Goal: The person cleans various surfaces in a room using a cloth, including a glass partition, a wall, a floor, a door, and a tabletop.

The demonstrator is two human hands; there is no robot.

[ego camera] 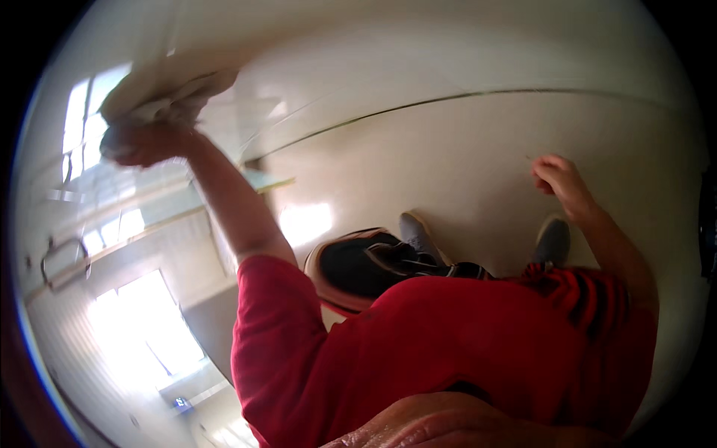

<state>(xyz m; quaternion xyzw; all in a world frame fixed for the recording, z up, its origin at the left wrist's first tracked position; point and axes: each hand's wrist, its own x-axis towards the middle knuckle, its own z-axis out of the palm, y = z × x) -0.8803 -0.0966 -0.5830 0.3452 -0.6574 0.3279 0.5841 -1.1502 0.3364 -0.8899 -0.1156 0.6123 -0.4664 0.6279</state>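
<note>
My left hand (148, 143) is stretched out at the upper left and grips a crumpled cloth (162, 109), blurred. The cloth lies against a glossy pale panel (358, 61) that reflects bright window panes. At the right, my right hand (554, 176) hangs over the pale floor (448, 162), its fingers curled and nothing seen in them. A black bag with a brown rim (358, 266) hangs or rests by my left side; which one cannot be told.
A dark seam (425, 102) runs between panel and floor. My grey shoes (552, 241) show below me. To the left are a bright window (148, 330), a metal handle (66, 263) and a pale ledge (271, 182). Light glares on the floor (305, 223).
</note>
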